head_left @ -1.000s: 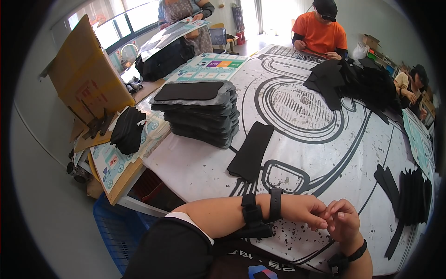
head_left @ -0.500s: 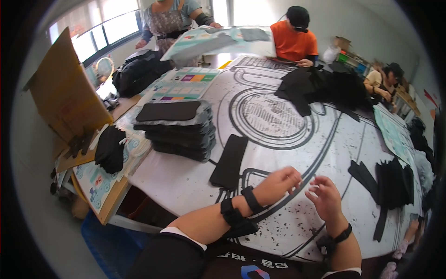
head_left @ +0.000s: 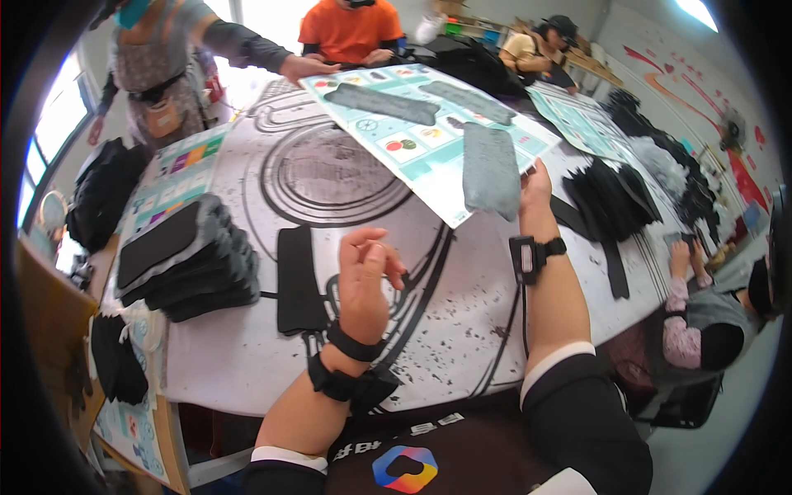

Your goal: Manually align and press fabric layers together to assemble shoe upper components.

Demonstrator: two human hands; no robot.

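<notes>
Our right hand (head_left: 535,188) reaches far right, fingers closed on the near edge of a large teal printed sheet (head_left: 429,124) carrying grey fabric strips (head_left: 488,169). Our left hand (head_left: 365,276) hovers empty, fingers loosely curled, just right of a flat black pad (head_left: 298,279) on the table (head_left: 247,363).

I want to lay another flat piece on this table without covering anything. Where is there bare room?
Free: the printed tablecloth between the left hand and the right hand, and the ring pattern above the flat black strip. Crowded: the black stack at left, the teal board with grey pads, the black piles at right.
</notes>
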